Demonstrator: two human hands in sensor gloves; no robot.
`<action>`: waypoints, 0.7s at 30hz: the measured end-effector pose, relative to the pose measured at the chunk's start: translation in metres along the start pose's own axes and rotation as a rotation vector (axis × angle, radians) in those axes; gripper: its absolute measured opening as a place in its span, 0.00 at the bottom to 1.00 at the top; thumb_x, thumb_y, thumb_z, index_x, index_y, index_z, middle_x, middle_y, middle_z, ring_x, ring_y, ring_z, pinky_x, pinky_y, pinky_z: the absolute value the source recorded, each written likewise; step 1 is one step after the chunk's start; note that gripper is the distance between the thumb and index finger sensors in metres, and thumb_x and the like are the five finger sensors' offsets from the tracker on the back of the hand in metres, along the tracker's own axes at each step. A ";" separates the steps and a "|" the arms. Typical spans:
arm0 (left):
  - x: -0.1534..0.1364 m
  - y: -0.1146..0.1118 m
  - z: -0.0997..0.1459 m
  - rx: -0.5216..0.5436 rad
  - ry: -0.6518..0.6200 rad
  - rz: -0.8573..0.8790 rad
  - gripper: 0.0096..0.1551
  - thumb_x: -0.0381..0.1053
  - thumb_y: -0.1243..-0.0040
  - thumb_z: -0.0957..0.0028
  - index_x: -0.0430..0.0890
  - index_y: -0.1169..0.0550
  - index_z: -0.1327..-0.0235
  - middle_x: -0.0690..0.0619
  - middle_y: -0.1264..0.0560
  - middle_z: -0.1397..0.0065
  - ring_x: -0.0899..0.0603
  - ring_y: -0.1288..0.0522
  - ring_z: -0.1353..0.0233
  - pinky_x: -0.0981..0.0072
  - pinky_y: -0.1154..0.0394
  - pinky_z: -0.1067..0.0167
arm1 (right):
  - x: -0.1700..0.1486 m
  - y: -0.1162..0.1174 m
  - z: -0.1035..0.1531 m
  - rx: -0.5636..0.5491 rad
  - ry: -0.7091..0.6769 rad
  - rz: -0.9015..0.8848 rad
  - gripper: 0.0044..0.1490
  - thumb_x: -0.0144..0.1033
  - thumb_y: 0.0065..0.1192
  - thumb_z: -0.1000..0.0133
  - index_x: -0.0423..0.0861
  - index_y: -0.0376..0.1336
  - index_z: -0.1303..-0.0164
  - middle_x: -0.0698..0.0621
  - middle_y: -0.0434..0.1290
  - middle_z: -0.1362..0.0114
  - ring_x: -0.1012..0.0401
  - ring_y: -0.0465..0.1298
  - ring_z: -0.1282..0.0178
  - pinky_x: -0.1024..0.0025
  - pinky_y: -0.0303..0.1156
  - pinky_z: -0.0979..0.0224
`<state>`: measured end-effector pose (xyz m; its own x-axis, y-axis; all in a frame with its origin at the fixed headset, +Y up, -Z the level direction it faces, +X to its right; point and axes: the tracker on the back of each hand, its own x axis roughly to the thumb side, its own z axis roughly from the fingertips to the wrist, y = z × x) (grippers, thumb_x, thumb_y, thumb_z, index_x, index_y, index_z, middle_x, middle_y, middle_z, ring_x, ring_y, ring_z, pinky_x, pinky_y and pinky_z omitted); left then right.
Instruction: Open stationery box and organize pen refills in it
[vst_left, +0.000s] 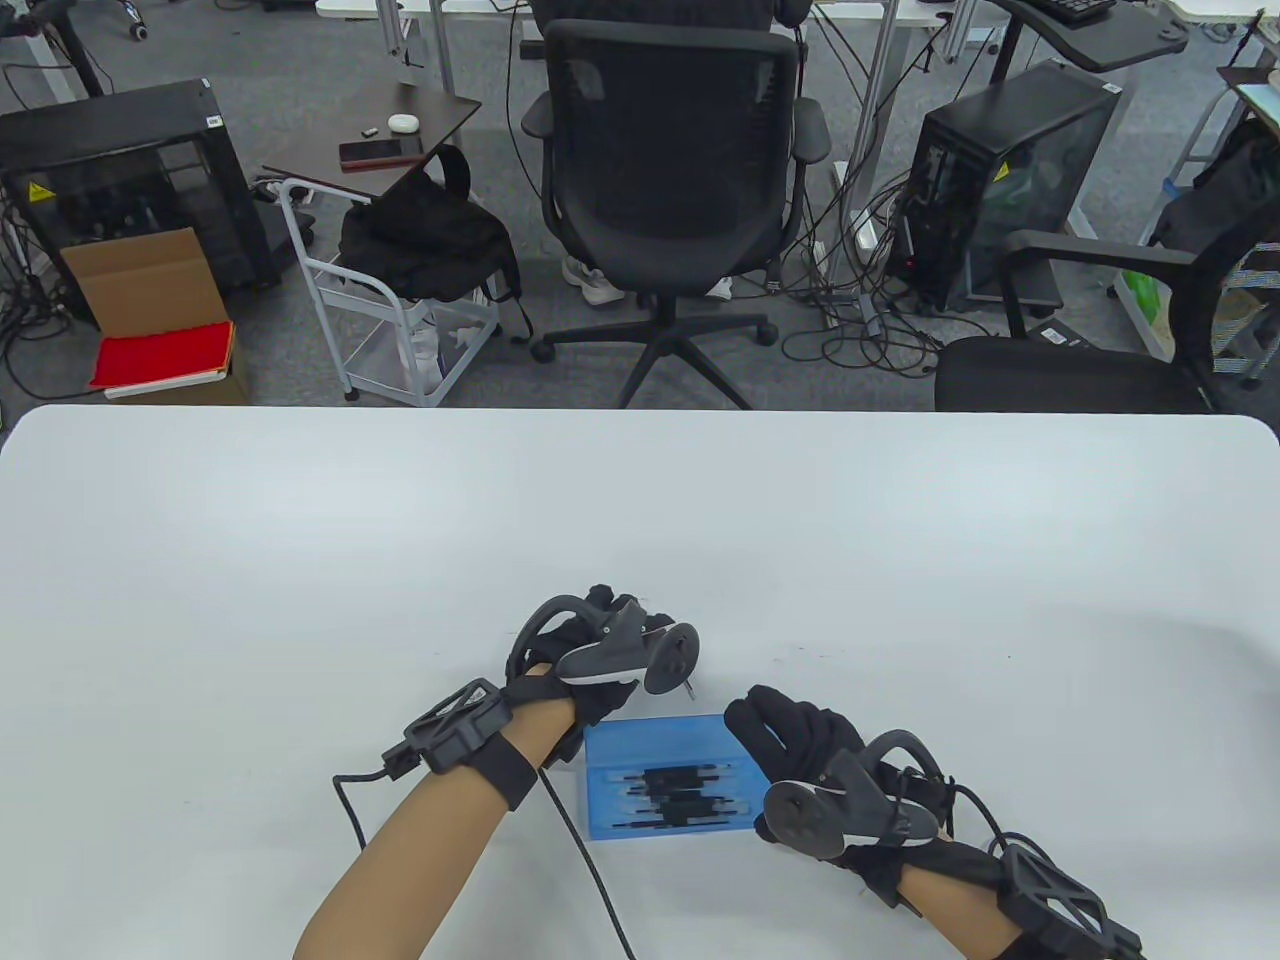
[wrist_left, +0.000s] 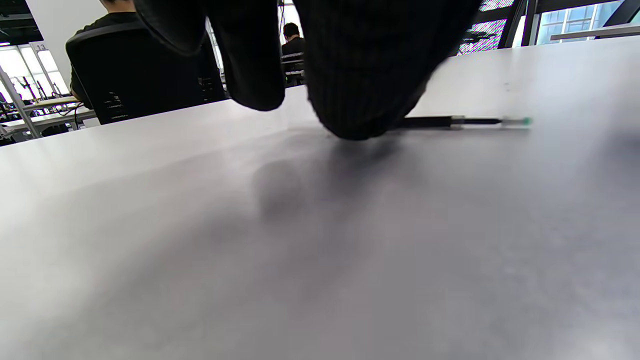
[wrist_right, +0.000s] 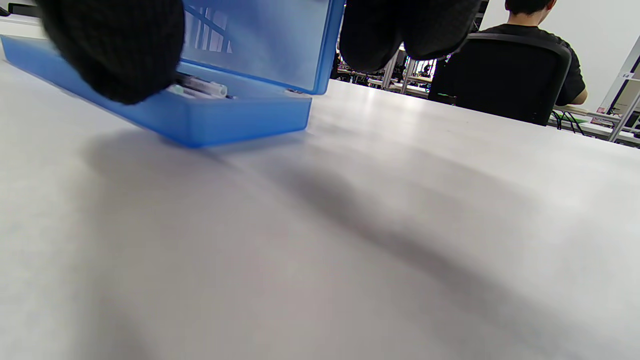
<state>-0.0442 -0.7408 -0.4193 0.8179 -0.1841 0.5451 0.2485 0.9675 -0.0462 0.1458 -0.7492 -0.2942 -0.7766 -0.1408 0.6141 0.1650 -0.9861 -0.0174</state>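
Left hand (vst_left: 585, 660) sits on the white table (vst_left: 300, 560) just behind the box's far-left corner. Tracker covers most of it in the table view, so the fingers are hidden from above. Left wrist view: a gloved fingertip (wrist_left: 360, 100) is pressed down over one end of a black pen refill (wrist_left: 450, 121) lying flat on the table; the refill's tip end sticks out to the right and is blurred, greenish at the end. Whether the fingers pinch it or just press on it, can't tell.

Blue translucent stationery box (vst_left: 665, 780) is near the table's front edge, between the two hands. Refills in box (vst_left: 680, 795) show as dark streaks in the table view, smeared, count unreadable. Right wrist view shows the box lid (wrist_right: 270, 45) standing raised behind the tray, a few clear-capped refills visible inside, partly blocked by a finger.

Right hand (vst_left: 800, 745) is at the box's right end, fingers at or over its far-right corner. Tracker hides the palm. In the right wrist view the fingertips hang in front of the box and lid; contact isn't visible, grip can't be told.
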 end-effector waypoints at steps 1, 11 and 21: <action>0.000 0.000 0.000 -0.003 -0.002 0.002 0.33 0.45 0.31 0.48 0.68 0.26 0.29 0.69 0.31 0.15 0.42 0.29 0.15 0.40 0.40 0.16 | 0.000 0.000 0.000 0.000 0.000 -0.001 0.75 0.58 0.67 0.49 0.44 0.22 0.16 0.32 0.36 0.09 0.38 0.61 0.16 0.39 0.62 0.17; 0.004 0.003 -0.004 0.006 -0.007 -0.022 0.31 0.47 0.30 0.48 0.67 0.24 0.31 0.69 0.28 0.17 0.43 0.28 0.17 0.40 0.40 0.16 | 0.000 0.000 0.000 0.001 0.000 -0.003 0.75 0.58 0.66 0.49 0.45 0.22 0.16 0.32 0.36 0.09 0.38 0.61 0.16 0.39 0.62 0.17; 0.002 0.003 -0.006 0.030 0.031 -0.023 0.28 0.49 0.26 0.52 0.65 0.20 0.37 0.66 0.20 0.25 0.45 0.25 0.21 0.41 0.38 0.16 | 0.000 0.000 0.000 0.000 -0.001 -0.001 0.75 0.58 0.66 0.49 0.45 0.22 0.16 0.32 0.36 0.09 0.38 0.61 0.16 0.39 0.62 0.17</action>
<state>-0.0391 -0.7393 -0.4236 0.8279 -0.2109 0.5196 0.2520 0.9677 -0.0086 0.1460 -0.7491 -0.2945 -0.7760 -0.1395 0.6151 0.1641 -0.9863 -0.0167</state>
